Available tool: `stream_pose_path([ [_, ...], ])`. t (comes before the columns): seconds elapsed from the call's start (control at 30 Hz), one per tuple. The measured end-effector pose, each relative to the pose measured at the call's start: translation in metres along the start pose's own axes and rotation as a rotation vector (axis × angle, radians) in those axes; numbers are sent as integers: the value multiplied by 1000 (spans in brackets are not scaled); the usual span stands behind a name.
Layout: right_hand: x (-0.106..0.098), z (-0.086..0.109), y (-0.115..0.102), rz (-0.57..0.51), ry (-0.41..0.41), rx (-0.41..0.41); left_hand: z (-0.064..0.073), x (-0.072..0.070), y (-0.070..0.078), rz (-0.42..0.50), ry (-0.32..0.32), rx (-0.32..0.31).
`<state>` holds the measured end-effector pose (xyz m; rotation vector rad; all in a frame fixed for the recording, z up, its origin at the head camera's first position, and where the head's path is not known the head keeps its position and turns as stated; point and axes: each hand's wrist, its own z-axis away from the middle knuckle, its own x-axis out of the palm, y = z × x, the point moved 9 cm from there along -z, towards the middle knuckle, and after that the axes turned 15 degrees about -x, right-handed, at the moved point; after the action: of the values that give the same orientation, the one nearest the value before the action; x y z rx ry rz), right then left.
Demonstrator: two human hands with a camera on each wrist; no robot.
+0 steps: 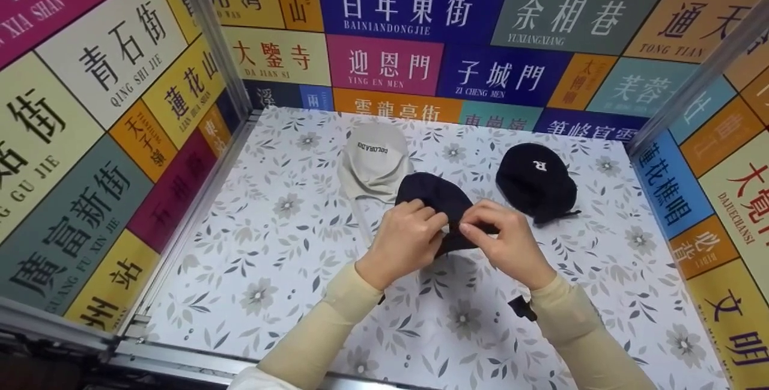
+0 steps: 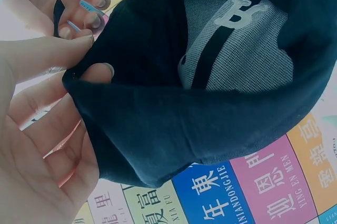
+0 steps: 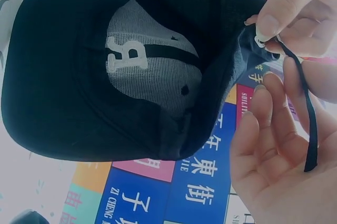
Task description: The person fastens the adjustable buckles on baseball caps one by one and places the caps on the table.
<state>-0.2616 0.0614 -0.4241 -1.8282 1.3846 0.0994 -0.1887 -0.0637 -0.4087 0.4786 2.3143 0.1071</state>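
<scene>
A dark baseball cap [image 1: 435, 191] is held above the table, its inside turned toward the wrist cameras. Reversed white lettering [image 3: 126, 56] shows through the light mesh lining. My left hand [image 1: 411, 234] pinches the back edge of the cap between thumb and finger, beside a small metal buckle [image 3: 259, 40]. Close to it, my right hand [image 1: 504, 240] pinches the narrow dark strap [image 3: 308, 113] near that buckle. The strap's loose end hangs across the right palm in the right wrist view. How far the strap passes through the buckle is hidden by the fingers.
On the flower-patterned tabletop [image 1: 258, 246], a beige cap [image 1: 375, 158] lies behind the held one. To the right is another black cap [image 1: 531, 176] with a white letter. Colourful panels [image 1: 384, 65] with printed characters wall the back and sides, framed by metal posts [image 1: 219, 35].
</scene>
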Motion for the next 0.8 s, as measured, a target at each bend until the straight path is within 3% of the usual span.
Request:
stream_pose_path([
  [0.47, -5, -15, -38, 7, 36, -46, 3, -2, -4, -26, -21, -11],
  [0.8, -1, -3, -11, 43, 13, -8, 4, -4, -2, -35, -16, -2],
])
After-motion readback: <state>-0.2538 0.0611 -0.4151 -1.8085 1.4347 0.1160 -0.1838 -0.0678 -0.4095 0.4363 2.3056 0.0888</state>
